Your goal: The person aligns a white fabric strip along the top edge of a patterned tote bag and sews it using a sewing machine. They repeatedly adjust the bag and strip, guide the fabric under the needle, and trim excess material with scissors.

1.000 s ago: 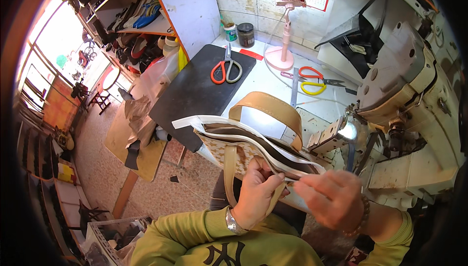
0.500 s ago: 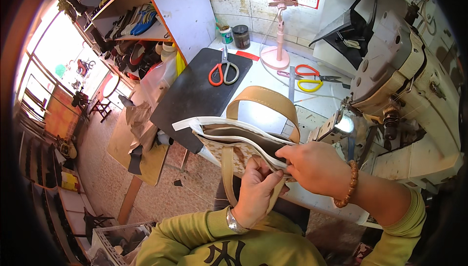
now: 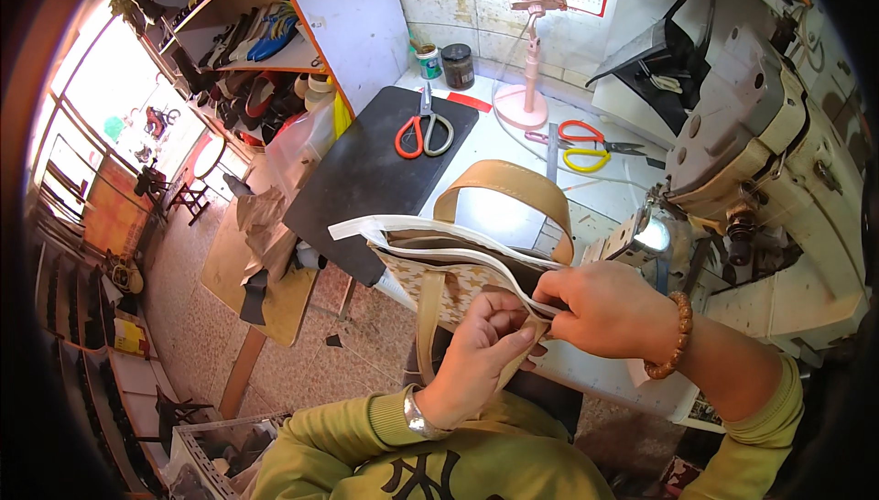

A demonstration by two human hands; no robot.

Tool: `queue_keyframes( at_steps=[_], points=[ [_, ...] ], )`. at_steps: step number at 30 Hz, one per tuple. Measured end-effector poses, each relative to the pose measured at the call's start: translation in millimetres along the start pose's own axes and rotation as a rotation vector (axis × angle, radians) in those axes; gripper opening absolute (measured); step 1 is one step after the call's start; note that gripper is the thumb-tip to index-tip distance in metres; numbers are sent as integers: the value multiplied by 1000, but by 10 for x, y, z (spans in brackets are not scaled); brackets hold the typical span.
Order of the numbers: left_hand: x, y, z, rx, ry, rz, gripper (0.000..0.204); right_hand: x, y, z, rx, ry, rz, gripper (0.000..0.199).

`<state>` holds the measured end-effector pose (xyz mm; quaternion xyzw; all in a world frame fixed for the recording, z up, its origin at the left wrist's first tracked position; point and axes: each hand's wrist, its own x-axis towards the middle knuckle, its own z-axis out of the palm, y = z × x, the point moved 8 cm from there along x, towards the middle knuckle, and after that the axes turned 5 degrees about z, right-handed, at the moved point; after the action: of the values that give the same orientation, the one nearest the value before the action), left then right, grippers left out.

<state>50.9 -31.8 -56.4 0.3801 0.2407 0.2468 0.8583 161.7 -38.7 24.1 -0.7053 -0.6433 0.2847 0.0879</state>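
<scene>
A handbag [image 3: 430,276] with a tan and white pattern, a white-edged zip opening and tan handles is held over the front edge of the white table. My left hand [image 3: 481,349] pinches the outside of the bag near the right end of its opening, beside the front handle. My right hand [image 3: 609,312] is closed on the rim at that same end, its thumb and finger reaching into the mouth. The rear handle [image 3: 499,175] arches up behind the opening. What lies between the fingertips is partly hidden.
A sewing machine [image 3: 760,152] stands at the right. Red-and-grey scissors [image 3: 423,134] lie on a black mat [image 3: 366,179]; red-and-yellow scissors [image 3: 586,147] lie behind the bag. A pink phone stand [image 3: 524,102], two jars and a shoe shelf [image 3: 265,5] are farther back.
The view has shifted slightly. Both hands keep their grip at the bag's right end, with the left fingers a little rearranged and the right hand slightly turned.
</scene>
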Motion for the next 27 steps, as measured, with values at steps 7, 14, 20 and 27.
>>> queue_keyframes(
  at_steps=[7,14,20,27],
  points=[
    [-449,705,233,1219,-226,551,47,-4,-4,-59,38,-3,14,24],
    [-597,1114,-84,1560,111,804,48,48,-285,-128,-193,145,-77,30],
    [-458,856,-582,875,136,573,52,246,-659,-106,-506,330,-193,27],
    [-435,676,-767,643,75,580,49,728,-718,31,-50,109,-124,32]
  ],
)
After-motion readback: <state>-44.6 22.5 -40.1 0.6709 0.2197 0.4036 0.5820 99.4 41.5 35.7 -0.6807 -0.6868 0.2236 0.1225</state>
